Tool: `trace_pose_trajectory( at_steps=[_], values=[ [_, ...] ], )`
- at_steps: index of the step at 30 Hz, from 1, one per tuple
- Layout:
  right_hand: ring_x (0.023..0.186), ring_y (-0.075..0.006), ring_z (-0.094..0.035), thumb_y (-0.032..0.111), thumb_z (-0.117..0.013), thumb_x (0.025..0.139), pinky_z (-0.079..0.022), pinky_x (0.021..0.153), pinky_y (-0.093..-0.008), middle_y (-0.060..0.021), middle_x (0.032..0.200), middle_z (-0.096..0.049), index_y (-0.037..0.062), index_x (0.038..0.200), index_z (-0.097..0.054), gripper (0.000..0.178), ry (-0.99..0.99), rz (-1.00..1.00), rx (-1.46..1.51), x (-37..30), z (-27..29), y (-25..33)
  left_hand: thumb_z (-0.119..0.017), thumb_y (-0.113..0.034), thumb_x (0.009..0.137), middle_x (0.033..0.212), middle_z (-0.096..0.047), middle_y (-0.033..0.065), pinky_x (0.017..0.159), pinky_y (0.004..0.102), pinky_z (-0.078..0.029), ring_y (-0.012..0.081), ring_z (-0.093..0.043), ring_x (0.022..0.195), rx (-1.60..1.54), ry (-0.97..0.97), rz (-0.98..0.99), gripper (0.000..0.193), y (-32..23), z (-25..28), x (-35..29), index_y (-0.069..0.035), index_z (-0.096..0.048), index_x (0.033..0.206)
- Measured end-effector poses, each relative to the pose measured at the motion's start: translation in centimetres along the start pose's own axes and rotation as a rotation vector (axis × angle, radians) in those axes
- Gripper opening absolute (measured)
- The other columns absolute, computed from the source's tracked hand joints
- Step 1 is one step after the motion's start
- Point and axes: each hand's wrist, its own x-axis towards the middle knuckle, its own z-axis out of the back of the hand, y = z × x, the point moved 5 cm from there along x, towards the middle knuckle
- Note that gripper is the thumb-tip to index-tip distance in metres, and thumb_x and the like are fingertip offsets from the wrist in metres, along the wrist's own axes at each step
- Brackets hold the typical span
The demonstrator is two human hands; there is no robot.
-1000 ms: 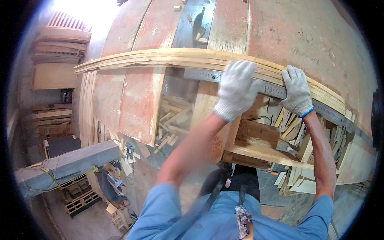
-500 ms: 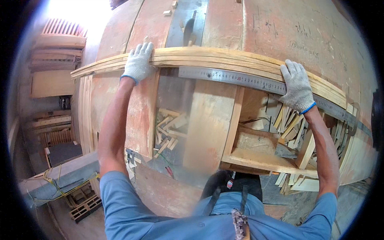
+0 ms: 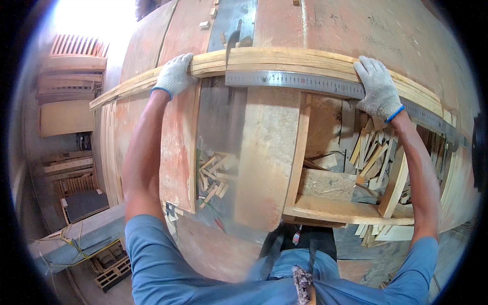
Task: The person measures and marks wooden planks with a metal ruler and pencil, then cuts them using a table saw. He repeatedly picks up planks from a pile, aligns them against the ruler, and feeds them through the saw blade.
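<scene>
Several long, pale wooden strips lie stacked together, running left to right across the far part of the bench. My left hand, in a white knit glove, grips them left of the metal plate, fingers over the far edge. My right hand, gloved alike, is closed over the strips farther right, its palm across a steel ruler. That ruler runs along the strips' near side. Between my hands, a dark curved piece, perhaps a blade or its guard, stands against the strips above the metal plate.
Small wood blocks sit on the far bench top. Nearer me, offcuts lie below the plate, and more scraps fill an open wooden frame at right. Stacked boards stand at far left.
Both hands have pushed the strips, with the ruler, away from me across the bench. The dark curved piece, formerly beyond the strips, now meets and overlaps them.
</scene>
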Motion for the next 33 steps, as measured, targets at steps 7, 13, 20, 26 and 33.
trace_pose_trajectory(
  at_steps=[7, 13, 20, 26, 33],
  values=[
    [0.136, -0.0405, -0.056, 0.039, -0.085, 0.078, -0.041, 0.121, -0.0495, -0.0229, 0.142, -0.061, 0.0002, 0.145, -0.057, 0.083, -0.004, -0.052, 0.120, 1.0, 0.6, -1.4, -0.083, -0.025, 0.082, 0.137, -0.068, 0.0216, 0.115, 0.0478, -0.048, 0.0394, -0.062, 0.133, 0.014, -0.087, -0.022, 0.065, 0.6, -0.7, -1.7, -0.004, -0.062, 0.140],
    [0.118, -0.0427, -0.065, 0.056, -0.059, 0.102, -0.048, 0.108, -0.0511, -0.0241, 0.118, -0.071, 0.0018, 0.119, -0.071, 0.058, 0.035, -0.500, 0.227, 3.4, -3.9, -5.6, -0.094, -0.024, 0.068, 0.135, -0.064, 0.0224, 0.118, 0.0492, -0.046, 0.0414, -0.058, 0.134, 0.000, -0.099, -0.234, 0.080, 4.0, -3.9, -12.5, -0.003, -0.059, 0.137],
    [0.107, -0.0434, -0.065, 0.055, -0.058, 0.104, -0.049, 0.095, -0.0535, -0.0239, 0.104, -0.071, 0.0031, 0.098, -0.072, 0.054, 0.081, -0.561, 0.114, 3.0, -4.5, -7.7, -0.071, -0.014, 0.083, 0.116, -0.063, 0.0165, 0.107, 0.0477, -0.048, 0.0370, -0.061, 0.119, -0.044, 0.046, -0.235, 0.031, -2.7, 1.0, -17.7, -0.005, -0.061, 0.111],
    [0.103, -0.0431, -0.067, 0.053, -0.061, 0.103, -0.050, 0.094, -0.0537, -0.0235, 0.101, -0.072, 0.0034, 0.094, -0.073, 0.052, 0.054, -0.539, 0.081, 0.7, -0.9, -5.3, -0.070, -0.013, 0.083, 0.132, -0.061, 0.0177, 0.117, 0.0495, -0.043, 0.0369, -0.056, 0.132, -0.096, 0.127, -0.223, 0.047, -2.8, 1.5, -22.4, -0.004, -0.061, 0.129],
    [0.100, -0.0435, -0.068, 0.051, -0.067, 0.099, -0.052, 0.091, -0.0535, -0.0221, 0.099, -0.073, 0.0049, 0.094, -0.075, 0.047, 0.227, -0.485, 0.128, -7.0, 3.1, 3.5, -0.070, -0.014, 0.083, 0.135, -0.060, 0.0144, 0.123, 0.0529, -0.038, 0.0368, -0.054, 0.138, -0.095, 0.308, -0.255, 0.050, -7.9, 2.9, -32.9, -0.008, -0.062, 0.132]
  ],
)
